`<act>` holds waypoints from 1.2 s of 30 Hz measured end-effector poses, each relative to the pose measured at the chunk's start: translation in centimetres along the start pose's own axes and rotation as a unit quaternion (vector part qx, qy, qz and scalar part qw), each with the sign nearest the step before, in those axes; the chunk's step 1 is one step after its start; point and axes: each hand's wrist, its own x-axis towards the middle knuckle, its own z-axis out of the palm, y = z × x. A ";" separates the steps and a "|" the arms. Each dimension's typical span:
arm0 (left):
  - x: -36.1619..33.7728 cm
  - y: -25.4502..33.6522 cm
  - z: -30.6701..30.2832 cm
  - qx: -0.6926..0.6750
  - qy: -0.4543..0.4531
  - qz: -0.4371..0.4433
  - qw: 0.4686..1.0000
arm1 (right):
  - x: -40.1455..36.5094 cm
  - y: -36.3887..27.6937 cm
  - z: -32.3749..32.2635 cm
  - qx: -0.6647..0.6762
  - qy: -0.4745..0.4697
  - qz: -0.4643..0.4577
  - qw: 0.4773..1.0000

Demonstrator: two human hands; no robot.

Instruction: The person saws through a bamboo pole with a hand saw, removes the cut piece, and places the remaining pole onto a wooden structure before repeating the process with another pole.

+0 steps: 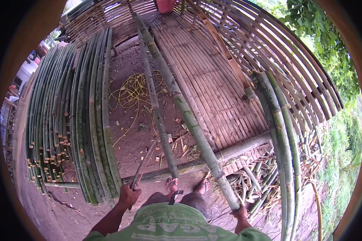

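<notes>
My left hand point(128, 196) is closed around the grip of a long, narrow-bladed hand tool point(145, 162), its blade slanting up and forward. Whether it is a saw or a knife I cannot tell. Over on the right, my right hand point(240, 212) grips the near end of a thick green bamboo pole point(193, 126). That pole runs away from me, across a horizontal log point(241, 149), to the far slatted fence. A thinner bamboo pole point(157, 114) lies to its left, its near end by my feet.
Stacked bamboo poles point(52, 112) fill the left side, with longer poles point(94, 132) beside them. Yellow rope point(134, 90) lies tangled on the dirt. A slatted bamboo platform point(213, 80) is ahead. Upright poles point(283, 148) and split bamboo scraps point(257, 180) are at right.
</notes>
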 end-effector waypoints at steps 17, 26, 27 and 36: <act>1.6 0.6 3.3 -0.148 -0.104 -0.004 0.984 | -4.7 -24.3 -9.5 0.127 0.166 -0.302 0.930; 0.7 -0.3 1.5 -0.140 -0.167 0.054 0.975 | 0.3 -4.5 4.9 0.120 -0.124 -0.084 0.981; 0.9 -0.2 1.3 -0.109 -0.178 0.034 0.977 | -0.9 -5.4 4.1 0.106 -0.081 -0.077 0.988; 0.9 -0.5 2.2 -0.100 -0.146 0.025 0.984 | -5.6 -16.5 -2.0 -0.078 -0.057 -0.077 0.992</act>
